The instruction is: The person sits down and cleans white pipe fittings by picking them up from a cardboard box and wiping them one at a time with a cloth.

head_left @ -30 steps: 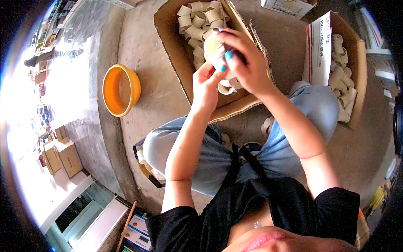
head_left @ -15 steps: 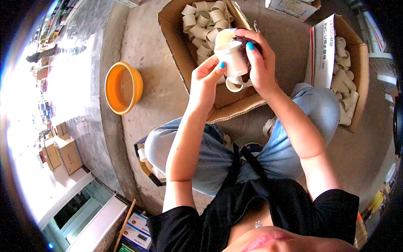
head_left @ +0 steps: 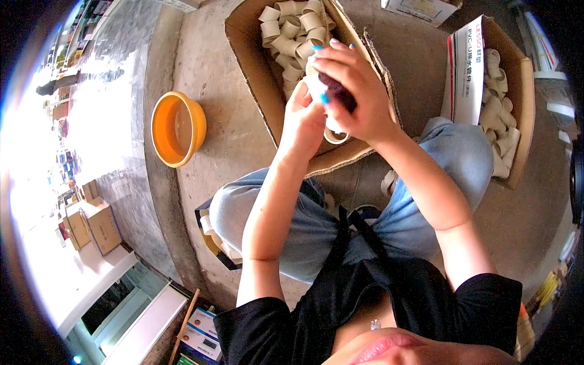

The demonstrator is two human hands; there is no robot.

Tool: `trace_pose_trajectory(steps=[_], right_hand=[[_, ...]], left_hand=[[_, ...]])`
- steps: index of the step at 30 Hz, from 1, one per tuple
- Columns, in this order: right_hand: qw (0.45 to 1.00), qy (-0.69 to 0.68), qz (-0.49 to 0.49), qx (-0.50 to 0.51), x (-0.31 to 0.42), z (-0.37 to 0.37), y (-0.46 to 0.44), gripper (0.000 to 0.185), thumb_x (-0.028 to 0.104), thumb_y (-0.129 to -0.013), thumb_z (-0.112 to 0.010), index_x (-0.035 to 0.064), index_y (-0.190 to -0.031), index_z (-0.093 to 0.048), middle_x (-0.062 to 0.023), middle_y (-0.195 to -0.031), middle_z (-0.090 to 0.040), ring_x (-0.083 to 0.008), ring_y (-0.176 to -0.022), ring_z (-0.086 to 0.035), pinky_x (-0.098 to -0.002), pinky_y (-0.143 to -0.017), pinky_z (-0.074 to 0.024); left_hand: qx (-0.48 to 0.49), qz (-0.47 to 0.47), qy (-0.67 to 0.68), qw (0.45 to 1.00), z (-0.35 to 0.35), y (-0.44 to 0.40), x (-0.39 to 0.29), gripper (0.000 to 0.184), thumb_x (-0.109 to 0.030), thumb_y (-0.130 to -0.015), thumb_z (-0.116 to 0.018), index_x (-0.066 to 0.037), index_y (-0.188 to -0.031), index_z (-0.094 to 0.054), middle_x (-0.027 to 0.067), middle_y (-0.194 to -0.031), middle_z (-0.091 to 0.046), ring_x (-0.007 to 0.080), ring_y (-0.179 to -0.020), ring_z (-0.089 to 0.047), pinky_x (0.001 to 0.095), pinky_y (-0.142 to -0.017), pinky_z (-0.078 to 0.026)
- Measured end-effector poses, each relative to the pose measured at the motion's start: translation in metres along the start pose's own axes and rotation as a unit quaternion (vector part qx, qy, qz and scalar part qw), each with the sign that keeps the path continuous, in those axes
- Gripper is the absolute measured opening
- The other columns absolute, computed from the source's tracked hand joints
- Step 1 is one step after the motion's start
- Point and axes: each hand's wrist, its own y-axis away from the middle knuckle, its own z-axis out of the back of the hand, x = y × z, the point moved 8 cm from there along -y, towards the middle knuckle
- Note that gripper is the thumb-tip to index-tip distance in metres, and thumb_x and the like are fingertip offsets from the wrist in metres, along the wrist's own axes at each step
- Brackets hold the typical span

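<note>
My left hand (head_left: 304,118) grips a white PVC pipe fitting (head_left: 314,86) from its near left side. My right hand (head_left: 359,91) is closed round a dark maroon cloth (head_left: 338,94) and presses it against the fitting. Most of the fitting is hidden behind my fingers. Both hands are above an open cardboard box (head_left: 252,73) that holds several cream pipe fittings (head_left: 291,25) at its far end. Just below my hands, the round mouth of another fitting (head_left: 336,137) shows inside the box.
A yellow basin (head_left: 201,131) sits on the concrete floor at left. To the right, a second carton (head_left: 465,76) holds several pipe fittings. A small box (head_left: 201,228) with white pieces lies beside my left knee. Another carton (head_left: 420,9) stands at the far edge.
My right hand has swung left over the fitting with the cloth, covering much of it. The fitting has turned in my left hand, which has shifted slightly right.
</note>
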Motion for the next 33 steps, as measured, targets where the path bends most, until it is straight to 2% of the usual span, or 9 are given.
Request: trace_pose_trajectory(steps=[3,7,10,15,17,21,25,27,33], right_hand=[[0.943,-0.214,-0.248,-0.064,-0.047,-0.005,0.011,0.025,0.017,-0.083,-0.047,0.0038,-0.100,-0.060,-0.0108,-0.098,-0.061,-0.0218,-0.094,-0.057,-0.0322,-0.087,-0.0421],[0.875,-0.330,-0.350,-0.059,-0.066,-0.016,0.020,0.027,0.012,-0.086,-0.037,0.0011,-0.099,-0.059,-0.0104,-0.100,-0.061,-0.0187,-0.095,-0.056,-0.0300,-0.088,-0.0410],[0.936,-0.272,-0.208,-0.076,-0.043,-0.012,0.010,0.029,0.009,-0.085,-0.036,0.0012,-0.105,-0.056,-0.0130,-0.107,-0.058,-0.0218,-0.102,-0.054,-0.0311,-0.092,-0.0388],[0.999,0.013,0.012,0.049,0.016,-0.016,0.001,0.038,0.018,-0.076,-0.051,0.0085,-0.113,-0.054,-0.0143,-0.117,-0.050,-0.0370,-0.116,-0.042,-0.0469,-0.101,-0.0296],[0.998,0.054,-0.007,0.017,0.014,-0.017,0.005,0.037,0.020,-0.077,-0.052,0.0083,-0.112,-0.055,-0.0142,-0.116,-0.051,-0.0365,-0.114,-0.044,-0.0449,-0.099,-0.0330],[0.994,-0.083,-0.063,-0.042,-0.015,-0.008,0.006,0.029,0.018,-0.082,-0.045,0.0042,-0.105,-0.057,-0.0141,-0.107,-0.057,-0.0298,-0.105,-0.052,-0.0374,-0.094,-0.0387],[0.844,-0.364,-0.384,-0.085,-0.073,-0.024,0.033,0.031,0.017,-0.088,-0.034,-0.0005,-0.099,-0.057,-0.0131,-0.101,-0.061,-0.0214,-0.098,-0.056,-0.0307,-0.090,-0.0404],[0.825,-0.393,-0.401,-0.064,-0.065,-0.025,0.032,0.030,0.014,-0.087,-0.035,-0.0017,-0.101,-0.057,-0.0140,-0.103,-0.060,-0.0218,-0.100,-0.055,-0.0311,-0.091,-0.0394],[0.978,-0.141,-0.130,-0.077,-0.020,0.000,0.011,0.032,0.009,-0.081,-0.041,0.0013,-0.111,-0.052,-0.0184,-0.116,-0.052,-0.0320,-0.111,-0.048,-0.0375,-0.097,-0.0344]], left_hand=[[0.026,-0.019,0.026,0.999,-0.004,0.004,-0.008,0.059,-0.023,-0.074,-0.071,0.002,-0.120,-0.043,0.0096,-0.112,-0.055,0.0192,-0.101,-0.054,0.0329,-0.091,-0.040],[0.017,0.008,-0.019,1.000,-0.002,0.007,-0.008,0.059,-0.025,-0.075,-0.069,0.004,-0.120,-0.044,0.0114,-0.113,-0.054,0.0195,-0.105,-0.051,0.0332,-0.092,-0.039],[-0.002,0.000,-0.003,1.000,0.003,0.005,-0.011,0.053,-0.023,-0.079,-0.065,0.005,-0.119,-0.044,0.0112,-0.113,-0.055,0.0196,-0.103,-0.052,0.0325,-0.091,-0.039],[-0.063,-0.012,-0.062,0.996,0.013,0.003,-0.012,0.040,-0.015,-0.084,-0.057,0.001,-0.119,-0.046,0.0066,-0.108,-0.056,0.0142,-0.097,-0.054,0.0265,-0.083,-0.043],[-0.059,0.003,-0.020,0.998,0.015,0.005,-0.001,0.032,-0.010,-0.086,-0.053,0.001,-0.116,-0.049,0.0050,-0.104,-0.057,0.0116,-0.093,-0.054,0.0248,-0.080,-0.044],[-0.033,-0.022,-0.019,0.999,0.013,0.005,0.000,0.039,-0.014,-0.084,-0.058,0.004,-0.117,-0.047,0.0076,-0.109,-0.056,0.0147,-0.101,-0.051,0.0292,-0.092,-0.036],[0.020,-0.012,-0.023,0.999,-0.004,0.009,-0.006,0.055,-0.022,-0.081,-0.063,0.005,-0.124,-0.041,0.0081,-0.114,-0.054,0.0155,-0.105,-0.050,0.0295,-0.094,-0.035],[0.020,0.001,-0.032,0.999,-0.003,0.009,-0.006,0.059,-0.029,-0.082,-0.062,0.004,-0.126,-0.039,0.0097,-0.116,-0.053,0.0182,-0.108,-0.049,0.0317,-0.095,-0.034],[0.001,-0.015,-0.009,1.000,-0.007,0.009,-0.018,0.059,-0.036,-0.085,-0.055,0.002,-0.126,-0.039,0.0119,-0.120,-0.050,0.0218,-0.110,-0.048,0.0361,-0.097,-0.034]])
